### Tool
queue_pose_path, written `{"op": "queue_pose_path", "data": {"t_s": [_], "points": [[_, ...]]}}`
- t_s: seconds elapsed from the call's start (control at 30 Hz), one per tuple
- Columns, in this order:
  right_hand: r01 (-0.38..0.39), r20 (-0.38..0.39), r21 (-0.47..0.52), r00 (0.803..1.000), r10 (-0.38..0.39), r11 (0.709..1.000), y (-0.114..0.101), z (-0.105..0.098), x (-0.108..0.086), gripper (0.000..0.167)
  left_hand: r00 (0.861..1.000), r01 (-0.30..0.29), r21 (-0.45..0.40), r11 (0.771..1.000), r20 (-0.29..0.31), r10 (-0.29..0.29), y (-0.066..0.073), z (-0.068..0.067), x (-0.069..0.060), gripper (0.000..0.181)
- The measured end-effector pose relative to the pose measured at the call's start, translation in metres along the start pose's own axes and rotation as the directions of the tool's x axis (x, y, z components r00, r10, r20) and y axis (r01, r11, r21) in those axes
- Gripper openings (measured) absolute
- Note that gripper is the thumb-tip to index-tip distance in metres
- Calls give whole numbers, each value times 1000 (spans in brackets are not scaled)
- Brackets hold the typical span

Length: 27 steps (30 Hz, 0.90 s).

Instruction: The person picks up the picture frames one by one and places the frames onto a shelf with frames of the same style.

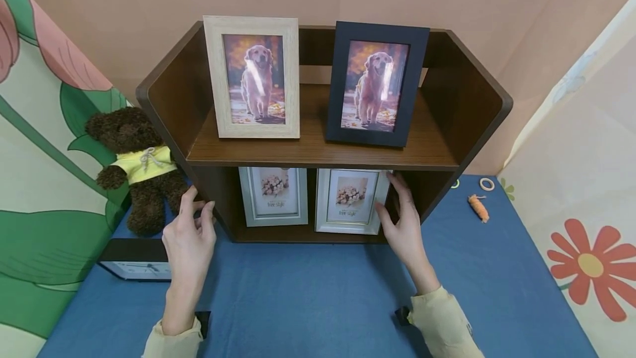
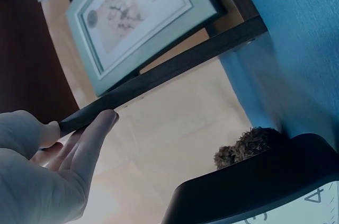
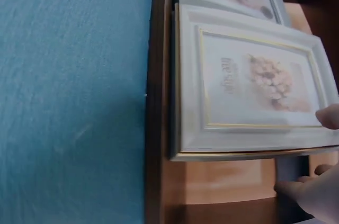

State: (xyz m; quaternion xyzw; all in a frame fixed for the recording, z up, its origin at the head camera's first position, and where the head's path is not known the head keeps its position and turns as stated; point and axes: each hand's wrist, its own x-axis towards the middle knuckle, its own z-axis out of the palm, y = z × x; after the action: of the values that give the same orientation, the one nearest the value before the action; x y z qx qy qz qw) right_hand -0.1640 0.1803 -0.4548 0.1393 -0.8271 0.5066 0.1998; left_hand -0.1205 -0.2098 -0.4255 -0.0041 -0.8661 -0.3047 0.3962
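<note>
A dark brown wooden shelf (image 1: 318,153) stands on blue cloth. My left hand (image 1: 191,239) pinches its left side panel (image 2: 175,68), thumb on one side and fingers on the other. My right hand (image 1: 404,225) is at the right edge of a white picture frame (image 1: 321,198) with thin gold trim on the lower level. In the right wrist view, one digit overlaps the front of this frame. The other fingers reach beside its edge with a visible gap. To its left stands a pale grey-green picture frame (image 1: 243,198) with the same flower print.
The upper level bears a cream picture frame (image 1: 213,82) and a black one (image 1: 417,87), both with dog photos. Left of the shelf are a teddy bear (image 1: 146,214) and a black-cased clock (image 1: 134,250). Rightward lie a small orange toy (image 1: 478,209) and a ring (image 1: 487,189).
</note>
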Motion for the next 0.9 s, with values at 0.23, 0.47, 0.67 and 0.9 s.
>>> {"op": "queue_pose_path", "data": {"t_s": [0.23, 0.47, 0.67, 0.9], "points": [[94, -50, -169, 993, -104, 981, -29, -17, -6, 73, 1000, 6, -31, 1000, 24, -5, 1, 0, 3, 33], [175, -40, -222, 981, -188, 959, -64, -45, -21, 78, 995, 14, -60, 998, 96, -8, 0, -10, 9, 35], [223, -22, -256, 972, -236, 941, -88, -78, -29, 83, 990, -6, -29, 1000, 140, 10, -5, -21, 16, 37], [257, -92, -297, 951, -295, 920, -101, -117, -31, 66, 980, -91, 73, 993, 185, 76, -15, -39, 31, 59]]}}
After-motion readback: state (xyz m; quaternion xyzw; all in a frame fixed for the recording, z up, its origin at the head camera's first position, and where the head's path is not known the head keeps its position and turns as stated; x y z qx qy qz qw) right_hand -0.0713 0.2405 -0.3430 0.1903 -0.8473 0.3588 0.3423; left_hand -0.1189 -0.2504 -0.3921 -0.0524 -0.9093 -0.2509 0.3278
